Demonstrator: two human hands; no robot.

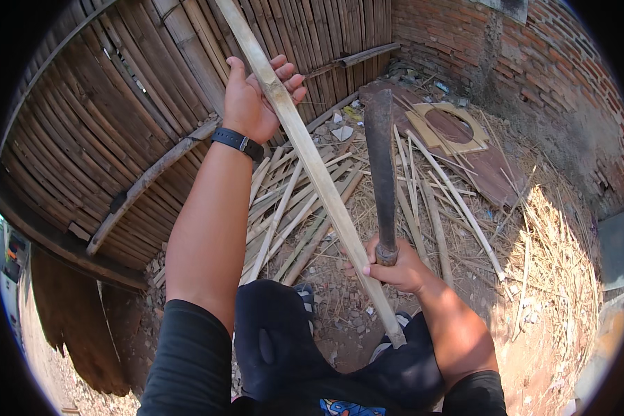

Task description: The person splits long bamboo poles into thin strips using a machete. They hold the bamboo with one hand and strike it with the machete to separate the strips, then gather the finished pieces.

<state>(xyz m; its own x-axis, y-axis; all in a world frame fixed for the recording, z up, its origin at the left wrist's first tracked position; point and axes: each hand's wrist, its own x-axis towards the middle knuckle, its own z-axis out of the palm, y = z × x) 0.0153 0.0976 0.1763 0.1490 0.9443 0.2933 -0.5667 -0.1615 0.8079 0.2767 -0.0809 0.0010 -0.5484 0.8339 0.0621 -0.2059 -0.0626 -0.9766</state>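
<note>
A long pale bamboo strip (319, 173) runs slantwise from the top, past both hands, down to my right knee. My left hand (256, 97), a dark watch on its wrist, is palm up with fingers apart and loosely bent; the strip lies across it without the fingers closing round it. My right hand (402, 267) is closed round the lower end of a dark machete (381, 159), whose broad blade points away from me. Its thumb and fingers also touch the strip's lower part; some of those fingers are hidden behind the strip.
Many cut bamboo strips (291, 215) litter the ground ahead. A bamboo-slat wall (83, 159) rises at the left, a brick wall (561, 76) at the far right. Beyond the strips lies a brown board (492, 173) with a yellowish frame (433, 142). Straw-like shavings (561, 263) cover the right side.
</note>
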